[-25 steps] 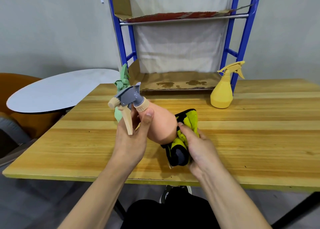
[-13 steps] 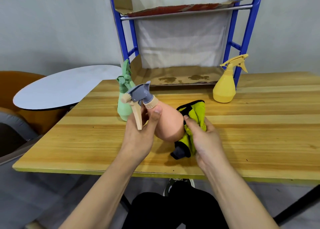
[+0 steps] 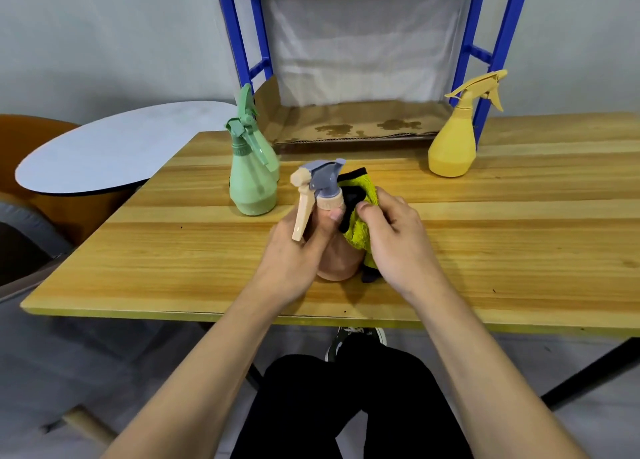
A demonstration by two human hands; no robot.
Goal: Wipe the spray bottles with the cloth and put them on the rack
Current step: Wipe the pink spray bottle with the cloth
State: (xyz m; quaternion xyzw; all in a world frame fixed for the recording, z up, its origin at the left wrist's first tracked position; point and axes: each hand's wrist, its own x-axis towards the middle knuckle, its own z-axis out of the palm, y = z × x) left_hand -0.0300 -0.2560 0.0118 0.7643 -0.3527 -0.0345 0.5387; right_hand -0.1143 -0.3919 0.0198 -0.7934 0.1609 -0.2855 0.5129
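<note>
My left hand [image 3: 298, 250] grips a peach spray bottle [image 3: 337, 261] with a grey trigger head, held nearly upright just above the wooden table [image 3: 519, 236]. My right hand [image 3: 394, 240] presses a yellow cloth [image 3: 360, 216] with black trim against the bottle's right side, near the neck. A green spray bottle [image 3: 252, 181] stands on the table behind and to the left. Far right, next to the rack's leg, stands a yellow spray bottle [image 3: 453, 143]. The blue rack [image 3: 242, 53] stands at the table's back, with stained cardboard on its lower shelf [image 3: 363, 122].
A round white table [image 3: 114, 146] sits to the left beside an orange chair [image 3: 27, 132]. My legs and a shoe show below the table's front edge. A white sheet hangs behind the rack.
The peach bottle has swung from tilted to nearly upright and come lower toward the table. The cloth has moved up from the bottle's base to its right side near the neck.
</note>
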